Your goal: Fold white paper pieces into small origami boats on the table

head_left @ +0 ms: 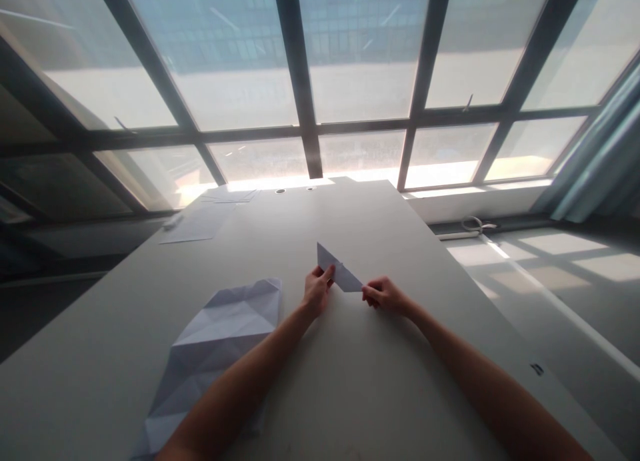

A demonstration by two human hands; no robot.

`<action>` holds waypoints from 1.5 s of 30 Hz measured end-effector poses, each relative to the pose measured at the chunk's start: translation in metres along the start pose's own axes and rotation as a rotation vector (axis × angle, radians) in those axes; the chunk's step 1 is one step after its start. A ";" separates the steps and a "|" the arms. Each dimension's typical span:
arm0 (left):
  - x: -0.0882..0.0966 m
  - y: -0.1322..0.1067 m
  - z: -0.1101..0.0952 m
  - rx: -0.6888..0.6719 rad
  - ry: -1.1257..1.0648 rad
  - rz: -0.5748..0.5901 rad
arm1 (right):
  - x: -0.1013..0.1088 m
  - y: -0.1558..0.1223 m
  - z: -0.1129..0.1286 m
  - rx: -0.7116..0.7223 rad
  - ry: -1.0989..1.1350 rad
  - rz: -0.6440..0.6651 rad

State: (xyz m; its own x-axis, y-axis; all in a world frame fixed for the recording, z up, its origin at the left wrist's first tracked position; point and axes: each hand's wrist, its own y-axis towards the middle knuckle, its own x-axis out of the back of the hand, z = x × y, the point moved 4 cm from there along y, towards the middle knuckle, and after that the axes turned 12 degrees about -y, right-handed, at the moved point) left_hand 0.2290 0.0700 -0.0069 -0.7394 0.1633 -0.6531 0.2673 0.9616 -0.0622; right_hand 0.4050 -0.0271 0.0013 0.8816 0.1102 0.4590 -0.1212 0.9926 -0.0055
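we hold a small piece of folded paper (344, 276) between our two hands, over the middle of the desk (400, 374); whether its lower edge touches the surface, we cannot tell. it is white and flat, slanted in outline, with one sharp corner pointing up and away to the left and another reaching our right side. our left hand (317, 289) grips it by the lower left part, thumb lying on the near face and fingers curled behind. our right hand (384, 294) is closed, pinching the right tip between thumb and fingers.

to the left, partly under our left forearm, we see a large creased sheet (215, 324) lying on the desk, its fold lines standing up in ridges. farther off, near the far left edge, lie flat white sheets (203, 222). two round holes (281, 191) sit close to the desk's far edge, and a small dark mark (537, 369) shows near its right edge. beyond, we face tall windows (365, 54) in dark frames, with a blue-grey curtain (590, 161) at the right and sunlight across the floor (570, 301).
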 end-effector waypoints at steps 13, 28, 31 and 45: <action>-0.030 -0.027 0.007 0.099 0.373 0.413 | -0.003 0.004 0.002 0.029 0.025 -0.141; -0.032 -0.034 0.011 -0.042 0.485 0.294 | -0.003 0.004 0.002 -0.014 -0.005 -0.334; -0.036 -0.036 0.011 -0.017 0.481 0.342 | -0.001 0.001 0.007 0.010 0.039 -0.336; -0.050 -0.044 0.004 0.039 0.535 0.564 | -0.002 0.004 0.004 -0.015 0.151 -0.359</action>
State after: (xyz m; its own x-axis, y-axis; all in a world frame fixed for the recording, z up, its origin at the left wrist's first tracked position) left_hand 0.2564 0.0182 0.0255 -0.6803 0.7190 -0.1421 0.7057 0.6950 0.1378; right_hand 0.4005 -0.0239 0.0037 0.9239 -0.2397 0.2983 0.2134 0.9698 0.1183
